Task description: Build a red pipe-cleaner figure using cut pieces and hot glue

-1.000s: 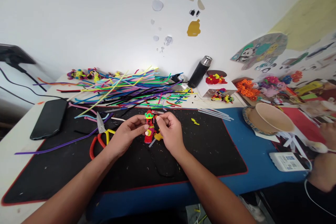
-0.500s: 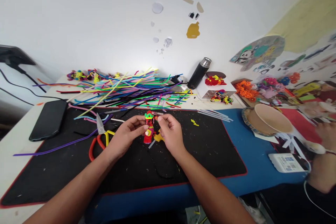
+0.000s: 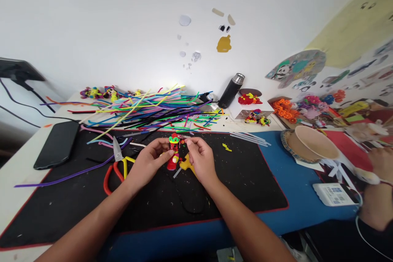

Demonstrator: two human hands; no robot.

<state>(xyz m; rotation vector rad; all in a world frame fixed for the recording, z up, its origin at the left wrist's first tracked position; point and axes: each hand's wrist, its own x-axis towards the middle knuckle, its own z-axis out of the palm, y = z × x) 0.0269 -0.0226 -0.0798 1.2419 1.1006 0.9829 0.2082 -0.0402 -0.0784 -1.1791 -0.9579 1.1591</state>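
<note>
Upright between thumb and fingers of my left hand [image 3: 151, 159] is a small pipe-cleaner figure [image 3: 174, 151], mostly red, with a green and yellow band on its head. My right hand [image 3: 201, 157] is closed in a pinch just right of the figure, by a small red bit; what its fingertips grip is too small to make out. Below them on the black mat [image 3: 242, 180] lies a yellow tool [image 3: 186, 163], partly hidden by my right hand, with a clear stick next to it. Scissors [image 3: 118, 153] with red and yellow handles rest left of my left hand.
Behind the mat lies a heap of coloured pipe cleaners [image 3: 153, 108]. A black phone [image 3: 57, 143] is at left, a black flask [image 3: 231, 92] at the back. Clear sticks [image 3: 250, 138], a bowl [image 3: 316, 143] and a white device [image 3: 334, 194] lie rightward. Another person's arm [image 3: 380, 200] shows far right.
The whole view has shifted slightly, so things sit a little lower in the picture. My left hand still holds the figure, and my right hand stays pinched beside it.
</note>
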